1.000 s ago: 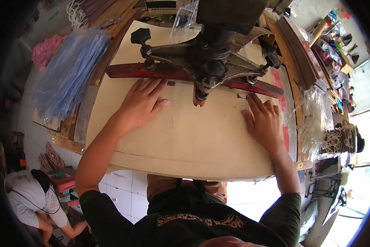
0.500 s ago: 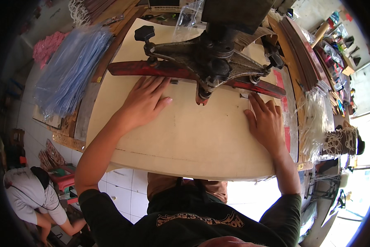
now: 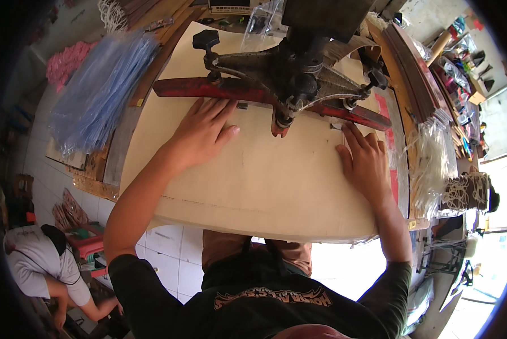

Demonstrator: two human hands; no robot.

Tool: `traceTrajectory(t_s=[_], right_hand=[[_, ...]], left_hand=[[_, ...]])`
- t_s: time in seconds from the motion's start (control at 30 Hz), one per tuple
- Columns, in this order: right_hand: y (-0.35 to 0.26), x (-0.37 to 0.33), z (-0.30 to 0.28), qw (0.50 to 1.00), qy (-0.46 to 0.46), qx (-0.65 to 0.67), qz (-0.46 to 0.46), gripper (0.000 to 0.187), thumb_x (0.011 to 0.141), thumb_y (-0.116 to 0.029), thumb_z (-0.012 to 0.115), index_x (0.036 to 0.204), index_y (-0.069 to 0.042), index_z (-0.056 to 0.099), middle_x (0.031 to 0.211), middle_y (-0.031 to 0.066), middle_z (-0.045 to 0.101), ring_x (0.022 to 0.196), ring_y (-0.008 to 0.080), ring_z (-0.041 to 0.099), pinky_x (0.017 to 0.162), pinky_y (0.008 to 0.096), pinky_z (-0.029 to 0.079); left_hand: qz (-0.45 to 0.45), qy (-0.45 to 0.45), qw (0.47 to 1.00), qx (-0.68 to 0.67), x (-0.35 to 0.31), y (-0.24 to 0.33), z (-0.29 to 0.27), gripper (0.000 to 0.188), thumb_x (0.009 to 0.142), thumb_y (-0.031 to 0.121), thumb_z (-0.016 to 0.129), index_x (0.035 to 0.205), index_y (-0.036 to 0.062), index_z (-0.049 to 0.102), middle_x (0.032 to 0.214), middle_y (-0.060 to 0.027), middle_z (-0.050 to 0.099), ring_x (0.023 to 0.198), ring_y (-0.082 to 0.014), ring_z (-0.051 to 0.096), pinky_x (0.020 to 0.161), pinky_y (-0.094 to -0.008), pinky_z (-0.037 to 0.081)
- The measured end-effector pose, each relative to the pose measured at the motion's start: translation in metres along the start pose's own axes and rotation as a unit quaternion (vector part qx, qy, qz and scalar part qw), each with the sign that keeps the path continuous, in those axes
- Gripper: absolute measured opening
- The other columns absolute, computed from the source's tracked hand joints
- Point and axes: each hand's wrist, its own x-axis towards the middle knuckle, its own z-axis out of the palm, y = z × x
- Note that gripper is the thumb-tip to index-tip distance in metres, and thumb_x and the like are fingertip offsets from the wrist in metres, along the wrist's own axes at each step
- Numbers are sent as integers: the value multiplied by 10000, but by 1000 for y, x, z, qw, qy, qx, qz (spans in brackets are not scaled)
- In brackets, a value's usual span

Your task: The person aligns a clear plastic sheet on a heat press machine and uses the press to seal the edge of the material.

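Note:
A large cream-coloured sheet [image 3: 253, 181] covers the table before me. My left hand [image 3: 205, 133] lies flat on it, fingertips just at the near side of a long red bar [image 3: 180, 88] and the thumb spread to the right. On the sheet's right side rests my right hand [image 3: 366, 158], fingers stretched forward and thumb apart. The bar hangs from a dark metal machine head [image 3: 301, 85] with black knobs. A small dark piece [image 3: 243, 106] shows beside the left fingertips, and another small dark piece [image 3: 336, 126] beside the right ones. Neither hand grasps anything.
Clear bluish plastic sleeves [image 3: 104, 90] are stacked at the left, next to a pink bundle [image 3: 67, 65]. At the right are long brown strips [image 3: 406, 73] and white cords [image 3: 431, 164]. A person in a light shirt [image 3: 39, 263] bends down at the lower left.
The machine and sheet sit slightly higher in the picture, mostly a small shift of the view. Both hands stay flat in nearly the same places on the sheet.

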Motion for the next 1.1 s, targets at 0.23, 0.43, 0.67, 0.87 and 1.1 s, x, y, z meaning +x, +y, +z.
traceTrajectory(t_s=[0.23, 0.43, 0.67, 0.87, 1.1], right_hand=[[5, -6, -8, 998, -17, 54, 12, 424, 941, -269, 655, 1312, -64, 650, 1380, 99, 639, 997, 336, 622, 905, 456, 492], [28, -9, -48, 977, -75, 198, 17, 332, 956, -208, 668, 1260, -79, 697, 1220, 137, 721, 1001, 328, 695, 876, 420, 548], [148, -36, -57, 981, -62, 110, 149, 273, 904, -56, 674, 1156, -127, 753, 1053, 133, 751, 932, 291, 726, 813, 406, 558], [234, -43, -23, 989, -117, -18, 85, 191, 800, -41, 729, 968, -117, 780, 997, 117, 748, 958, 288, 699, 853, 396, 541], [304, -18, -21, 959, -147, 218, 108, 91, 764, -73, 780, 853, -84, 765, 885, 64, 740, 842, 176, 687, 749, 342, 542]], left_hand=[[-17, -28, 999, -37, 3, 6, -9, 665, 1054, 430, 463, 1529, -27, 376, 1541, -240, 433, 1457, -391, 357, 1242, -500, 215], [-69, -126, 983, -117, -5, -1, -26, 695, 1041, 380, 535, 1582, 16, 295, 1656, -213, 247, 1539, -356, 228, 1251, -423, 221], [-15, -158, 980, -120, -60, 52, -62, 682, 1017, 374, 573, 1538, -12, 363, 1585, -268, 354, 1481, -409, 335, 1213, -453, 314], [-11, -87, 991, -97, -94, 82, -54, 619, 981, 291, 636, 1521, 60, 438, 1584, -237, 376, 1477, -397, 350, 1207, -454, 320], [23, -72, 997, -10, -91, 88, -48, 589, 981, 320, 633, 1494, 78, 475, 1557, -220, 415, 1443, -400, 394, 1184, -466, 356]])
